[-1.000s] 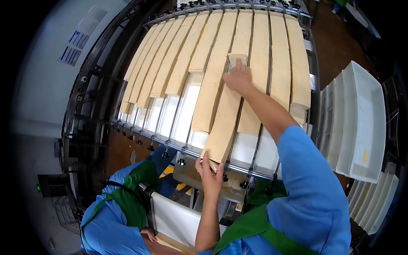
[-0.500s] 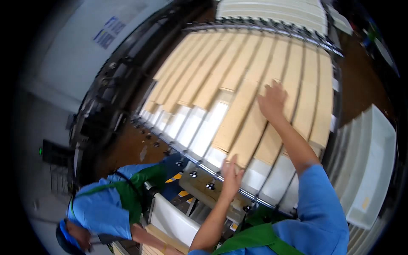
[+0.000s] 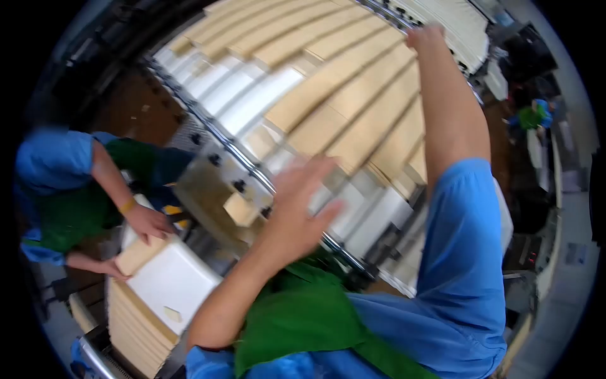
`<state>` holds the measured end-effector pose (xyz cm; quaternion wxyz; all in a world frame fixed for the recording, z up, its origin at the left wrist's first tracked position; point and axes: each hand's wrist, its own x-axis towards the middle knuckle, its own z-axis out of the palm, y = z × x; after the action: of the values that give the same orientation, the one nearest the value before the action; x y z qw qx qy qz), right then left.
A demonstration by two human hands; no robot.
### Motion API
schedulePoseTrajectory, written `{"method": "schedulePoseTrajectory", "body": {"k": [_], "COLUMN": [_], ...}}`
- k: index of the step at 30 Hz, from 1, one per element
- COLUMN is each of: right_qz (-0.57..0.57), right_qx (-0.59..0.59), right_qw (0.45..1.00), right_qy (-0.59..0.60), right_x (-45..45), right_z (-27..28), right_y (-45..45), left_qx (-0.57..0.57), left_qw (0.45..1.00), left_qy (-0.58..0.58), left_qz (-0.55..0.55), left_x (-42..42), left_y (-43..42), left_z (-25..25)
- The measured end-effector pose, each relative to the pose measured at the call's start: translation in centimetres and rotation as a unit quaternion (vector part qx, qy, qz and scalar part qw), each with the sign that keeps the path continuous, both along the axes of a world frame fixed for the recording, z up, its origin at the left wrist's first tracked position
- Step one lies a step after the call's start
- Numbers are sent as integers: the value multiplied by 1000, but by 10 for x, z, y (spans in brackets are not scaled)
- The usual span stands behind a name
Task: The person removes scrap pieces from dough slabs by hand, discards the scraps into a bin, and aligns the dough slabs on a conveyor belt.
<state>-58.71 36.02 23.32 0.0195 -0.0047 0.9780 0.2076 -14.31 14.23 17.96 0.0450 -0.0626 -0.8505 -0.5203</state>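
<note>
Long pale beige slabs (image 3: 353, 95) lie side by side in lanes over a white surface (image 3: 262, 98). My left hand (image 3: 293, 211), blurred, hovers above the near ends of the slabs with its thumb and fingers apart and nothing in it. My right hand (image 3: 427, 36) reaches to the far end of the lanes, beside the far rail; its fingers are mostly hidden, and I cannot tell whether they grip a slab. A small beige piece (image 3: 240, 210) shows over a bin (image 3: 205, 189) below the near rail.
The near metal rail (image 3: 230, 148), with dark knobs, runs between me and the slabs. At left, a co-worker's hands (image 3: 148, 221) hold a beige slab by a white board (image 3: 173, 281). Stacked slabs (image 3: 136, 328) stand below. Another person (image 3: 530, 117) is far off right.
My view has turned, and the slabs sit further up and left. My left hand has lifted off the near slab end; my right hand has reached out to the far end. The small beige piece has appeared.
</note>
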Motion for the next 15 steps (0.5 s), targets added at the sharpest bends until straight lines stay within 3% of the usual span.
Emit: {"method": "schedulePoseTrajectory", "body": {"k": [1,2,3,4,5,6,7,8,12,15], "right_qz": [80,170,222,231,226,233,240,236,227,224], "right_qx": [243,633,892,959,959,961,960,961,958,951], "right_qw": [963,745,367,-81,-90,-39,13,9,65,99], "right_qy": [-83,-122,-145,-143,-145,-144,-141,-140,-166,-187], "right_x": [-3,-4,-3,2,-1,0,8,18,53,56], "right_z": [11,22,40,51,61,71,79,82,94,84], "right_y": [-4,-16,-37,-45,-40,-32,-32,-31,-27,-56], "left_qx": [162,212,260,208,153,160,163,161,155,119], "left_qw": [982,952,900,895,886,885,916,936,897,888], "left_qy": [-25,-115,-198,-180,-162,-157,-55,47,112,182], "left_qz": [-91,-189,-288,-350,-408,-408,-362,-311,-400,-405], "left_x": [-2,5,18,37,49,62,73,81,90,94], "left_y": [31,54,58,58,60,62,64,66,61,49], "left_z": [13,31,52,65,71,70,68,65,65,65]}}
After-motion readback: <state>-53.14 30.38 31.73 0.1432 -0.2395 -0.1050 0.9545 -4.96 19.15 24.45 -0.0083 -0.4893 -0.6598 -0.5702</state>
